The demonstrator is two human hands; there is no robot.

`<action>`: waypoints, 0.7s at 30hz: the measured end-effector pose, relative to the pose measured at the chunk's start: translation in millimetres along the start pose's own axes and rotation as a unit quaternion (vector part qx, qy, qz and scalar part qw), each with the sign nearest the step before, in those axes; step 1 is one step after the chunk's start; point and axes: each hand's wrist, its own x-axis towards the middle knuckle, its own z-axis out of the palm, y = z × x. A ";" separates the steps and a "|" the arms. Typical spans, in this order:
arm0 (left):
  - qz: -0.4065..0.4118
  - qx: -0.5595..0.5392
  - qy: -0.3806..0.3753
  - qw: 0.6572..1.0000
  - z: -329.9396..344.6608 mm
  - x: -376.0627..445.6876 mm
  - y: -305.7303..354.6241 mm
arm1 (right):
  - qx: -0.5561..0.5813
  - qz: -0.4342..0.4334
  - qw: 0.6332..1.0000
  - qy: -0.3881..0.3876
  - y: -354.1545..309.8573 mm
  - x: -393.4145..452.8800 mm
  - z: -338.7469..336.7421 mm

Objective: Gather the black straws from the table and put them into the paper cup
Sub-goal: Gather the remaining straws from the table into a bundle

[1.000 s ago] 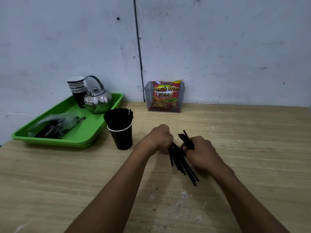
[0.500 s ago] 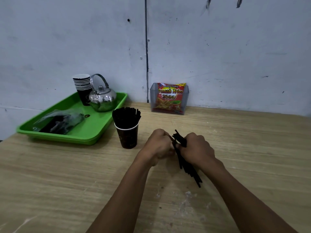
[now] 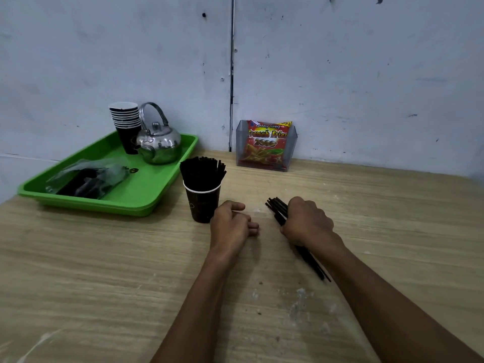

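wood-grain worktop (image 3: 104, 271), pale, with white scuffs near the front edge. right hand (image 3: 307, 222): grip closed in a fist around a bundle of black straws (image 3: 279, 208); their far ends fan out past the knuckles, their near ends run out under the wrist and slant down toward the worktop. left hand (image 3: 230, 226): loosely curled, fingers half folded, nothing in its grip, resting on or just over the worktop, just beside the cup (image 3: 203, 204) and apart from the right hand. cup: dark paper with a white rim, upright, packed with black straws standing above the rim, left of both hands. green tray (image 3: 146, 189): at the left, behind the cup, carrying a stack of dark paper cups (image 3: 125, 121), a steel kettle (image 3: 158, 142) touching or just beside that stack, and a clear plastic bag (image 3: 89, 176) with dark contents that cannot be made out. clear holder (image 3: 265, 145): against the wall (image 3: 340, 74), holding a red snack packet (image 3: 265, 142) marked french fries. wall: pale grey-blue, with a vertical seam.
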 end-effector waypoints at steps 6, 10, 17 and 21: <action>0.016 0.004 -0.014 1.000 -2.7 -5.2 0.5 | -0.034 0.004 0.999 -0.039 -10.1 -4.3 -7.2; 0.032 0.018 -0.012 0.999 -3.1 -7.4 1.3 | -0.037 0.003 0.998 -0.053 -11.5 -5.6 -12.0; 0.044 0.033 -0.018 0.998 -4.3 -8.9 2.7 | -0.129 -0.056 0.989 -0.046 -7.5 -13.5 -12.3; 0.051 0.035 -0.021 0.998 -5.6 -10.3 2.8 | -0.194 -0.104 0.975 -0.039 -4.3 -19.8 -5.3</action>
